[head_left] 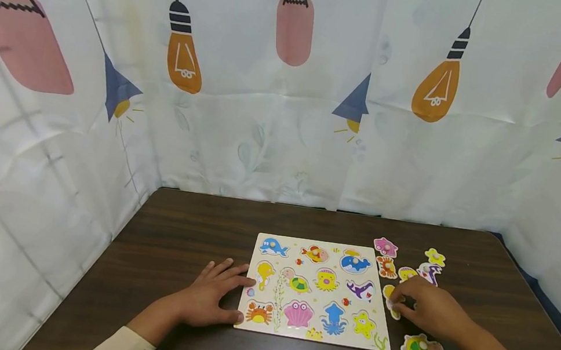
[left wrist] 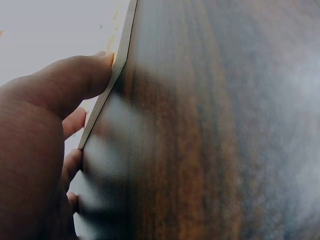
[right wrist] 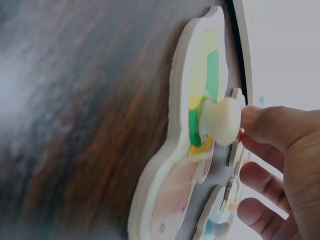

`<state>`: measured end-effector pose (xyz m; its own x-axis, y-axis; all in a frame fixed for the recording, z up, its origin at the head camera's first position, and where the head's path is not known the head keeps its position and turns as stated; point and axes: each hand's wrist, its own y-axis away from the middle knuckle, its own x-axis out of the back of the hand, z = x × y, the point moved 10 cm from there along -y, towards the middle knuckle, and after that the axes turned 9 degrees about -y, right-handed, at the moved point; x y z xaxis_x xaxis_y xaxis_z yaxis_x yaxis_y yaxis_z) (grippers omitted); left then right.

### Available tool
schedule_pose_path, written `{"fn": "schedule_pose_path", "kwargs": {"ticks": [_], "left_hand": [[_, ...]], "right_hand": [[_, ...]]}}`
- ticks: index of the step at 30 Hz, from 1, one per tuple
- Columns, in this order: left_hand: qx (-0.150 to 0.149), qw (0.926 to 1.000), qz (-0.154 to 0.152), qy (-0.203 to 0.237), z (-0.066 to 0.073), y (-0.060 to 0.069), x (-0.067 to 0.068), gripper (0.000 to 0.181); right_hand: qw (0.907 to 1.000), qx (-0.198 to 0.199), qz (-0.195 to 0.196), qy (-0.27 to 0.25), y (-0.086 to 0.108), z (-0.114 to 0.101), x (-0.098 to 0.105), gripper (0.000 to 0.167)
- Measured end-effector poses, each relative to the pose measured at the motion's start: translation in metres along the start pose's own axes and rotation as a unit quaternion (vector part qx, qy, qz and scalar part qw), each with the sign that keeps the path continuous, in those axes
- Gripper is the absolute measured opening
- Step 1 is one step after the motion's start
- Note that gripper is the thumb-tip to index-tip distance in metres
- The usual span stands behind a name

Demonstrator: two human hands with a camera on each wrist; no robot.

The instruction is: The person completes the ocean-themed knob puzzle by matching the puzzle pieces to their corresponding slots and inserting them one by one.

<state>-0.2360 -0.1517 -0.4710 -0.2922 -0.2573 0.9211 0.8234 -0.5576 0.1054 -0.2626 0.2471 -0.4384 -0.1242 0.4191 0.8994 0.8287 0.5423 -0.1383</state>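
Observation:
A wooden sea-animal puzzle board (head_left: 282, 266) lies flat on the table. My left hand (head_left: 210, 296) rests at its left edge with fingers spread; in the left wrist view the thumb (left wrist: 82, 80) touches the board's rim. To the right of the board, my right hand (head_left: 432, 310) pinches a yellow puzzle piece (head_left: 388, 293) between thumb and curled index finger; the hand partly hides the piece. Nearer the front lies a turtle piece (head_left: 417, 346), whose pale knob (right wrist: 225, 121) stands in front of the right thumb (right wrist: 265, 122) in the right wrist view.
Several knobbed pieces lie right of the board: a pink one (head_left: 385, 247), a crab (head_left: 386, 267), a yellow star (head_left: 435, 256), a purple-and-white one (head_left: 429, 271) and another yellow one (head_left: 406, 273). The dark wooden table (head_left: 201, 218) meets a patterned curtain (head_left: 305, 143) behind.

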Motion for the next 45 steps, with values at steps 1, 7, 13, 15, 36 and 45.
{"fn": "schedule_pose_path", "kwargs": {"ticks": [1,7,13,15,36,45], "left_hand": [[0.000,1.0000,0.000,-0.001,0.000,0.000,0.000,0.067],[-0.004,1.0000,0.004,0.001,0.001,0.000,0.001,0.068],[-0.003,1.0000,0.004,0.002,0.004,0.001,0.002,0.067],[-0.002,1.0000,0.004,0.002,0.004,0.002,0.003,0.067],[0.000,1.0000,0.005,-0.001,-0.002,-0.001,-0.002,0.066],[-0.008,0.9999,0.013,0.005,0.001,0.001,0.001,0.065]], "right_hand": [[1.0000,0.000,0.000,0.001,-0.001,-0.001,0.000,0.020],[1.0000,0.003,-0.008,-0.004,-0.007,-0.005,-0.003,0.018],[0.9997,-0.017,-0.012,-0.013,-0.012,-0.005,0.000,0.016],[0.9997,-0.022,-0.006,-0.008,-0.014,-0.006,0.002,0.016],[0.9994,0.030,0.006,-0.015,-0.035,-0.038,0.002,0.013],[0.9993,0.037,0.010,-0.001,-0.047,-0.052,-0.003,0.012]]}}
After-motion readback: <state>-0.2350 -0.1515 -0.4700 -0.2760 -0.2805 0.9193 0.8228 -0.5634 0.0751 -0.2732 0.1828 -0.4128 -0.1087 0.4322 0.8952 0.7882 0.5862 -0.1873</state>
